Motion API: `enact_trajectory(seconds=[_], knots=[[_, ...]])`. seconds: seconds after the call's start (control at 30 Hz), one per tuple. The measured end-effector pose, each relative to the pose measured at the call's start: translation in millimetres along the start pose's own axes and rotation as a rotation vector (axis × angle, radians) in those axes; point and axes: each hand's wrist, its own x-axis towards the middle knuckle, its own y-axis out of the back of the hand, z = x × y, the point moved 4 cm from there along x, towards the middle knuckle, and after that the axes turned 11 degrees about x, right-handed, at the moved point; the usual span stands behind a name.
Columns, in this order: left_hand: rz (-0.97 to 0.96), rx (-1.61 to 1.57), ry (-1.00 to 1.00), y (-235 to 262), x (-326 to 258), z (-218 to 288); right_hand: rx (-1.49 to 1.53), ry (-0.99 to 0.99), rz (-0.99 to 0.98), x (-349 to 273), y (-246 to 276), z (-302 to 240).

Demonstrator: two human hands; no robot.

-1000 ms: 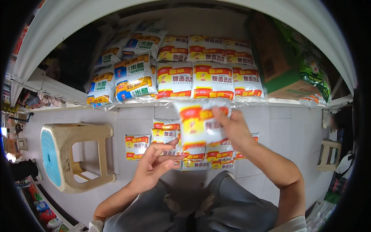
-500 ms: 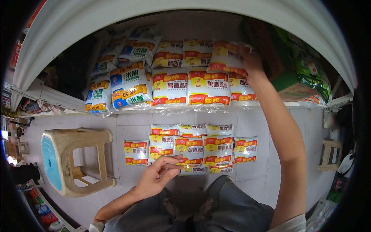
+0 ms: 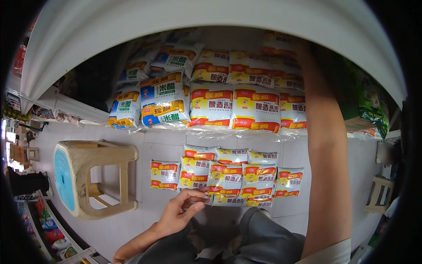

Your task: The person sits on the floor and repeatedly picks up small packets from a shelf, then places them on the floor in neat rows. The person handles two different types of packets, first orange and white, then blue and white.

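Observation:
My right arm stretches up into a low shelf (image 3: 176,131). My right hand (image 3: 302,52) lies in shadow at the back, against the right end of a white, red and yellow soy sauce pouch (image 3: 278,43); its fingers are hidden. Two rows of like pouches (image 3: 256,108) lie on the shelf in front of it. Over the floor, my left hand (image 3: 182,209) has loosely bent fingers with a gap to the thumb and nothing between them. Its fingertips are nearest to a group of soy sauce pouches (image 3: 225,179), laid on the tiles and partly overlapping.
Blue, yellow and white vinegar pouches (image 3: 163,99) fill the shelf's left part. Green packages (image 3: 371,103) stand at its right end. A beige stool (image 3: 92,176) with a blue top lies on its side at left. The shelf board (image 3: 211,20) overhangs my reach.
My right hand has gone deeper into the shelf, and the soy sauce pouch at it now lies farther back. The view has shifted slightly. My left hand keeps its pose.

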Motion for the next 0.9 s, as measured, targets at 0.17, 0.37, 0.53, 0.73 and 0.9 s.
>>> enact_trajectory(seconds=[0.17, 0.37, 0.53, 0.73, 0.9], knots=[[0.009, -0.019, -0.005, -0.1, 1.2, -2.4, -0.126, 0.093, -0.046, 7.5, -7.5, 18.5], [-0.037, 0.054, -0.020, -4.2, 11.0, 1.7, 0.156, 0.219, 0.331, -82.9, 30.3, -38.7], [-0.011, 0.060, -0.057, 0.6, 20.3, -1.4, 0.839, 0.399, 0.536, -180.9, 125.5, -100.5], [0.165, -0.022, -0.190, 25.1, 23.4, -0.7, 0.884, 0.536, 0.165, -285.8, 81.1, -116.6], [0.262, -0.030, -0.106, 38.7, 27.4, -15.3, 0.746, 0.526, -0.482, -394.9, 18.0, -114.1]])
